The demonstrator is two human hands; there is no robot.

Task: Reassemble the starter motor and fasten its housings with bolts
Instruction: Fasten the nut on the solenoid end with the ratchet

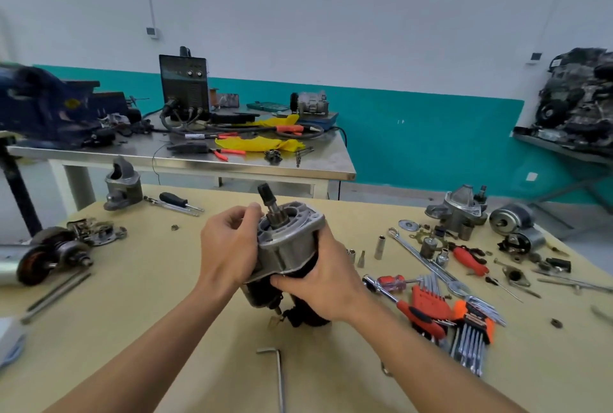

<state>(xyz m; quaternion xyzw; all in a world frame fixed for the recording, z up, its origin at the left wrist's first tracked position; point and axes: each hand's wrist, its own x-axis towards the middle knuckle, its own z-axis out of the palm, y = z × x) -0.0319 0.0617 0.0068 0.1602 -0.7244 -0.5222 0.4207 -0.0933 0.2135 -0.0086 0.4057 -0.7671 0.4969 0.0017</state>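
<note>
Starter motor (288, 253) near the middle of the tan table (166, 296), gripped from both sides; resting on the top or lifted just off it, cannot tell. Long axis tilted: pinion shaft (270, 205) up and toward the far side, black body (262, 293) down and near. Seated on top of that body, silver housing (292, 240). Left hand (229, 243) on the left of the housing, fingers curled and pinching at its rim just beside the shaft. Right hand (321, 286) lower on the right, wrapped round the seam between housing and body. Probably seating the housing before bolting; no bolt visible in it. Two long rods (56, 296), perhaps the through-bolts, well apart to the left, so nearer the left hand. Hex key (280, 379) lying on the near side; ratchet (386, 293) and key sets (464, 323) to the right, nearer the right hand.
</note>
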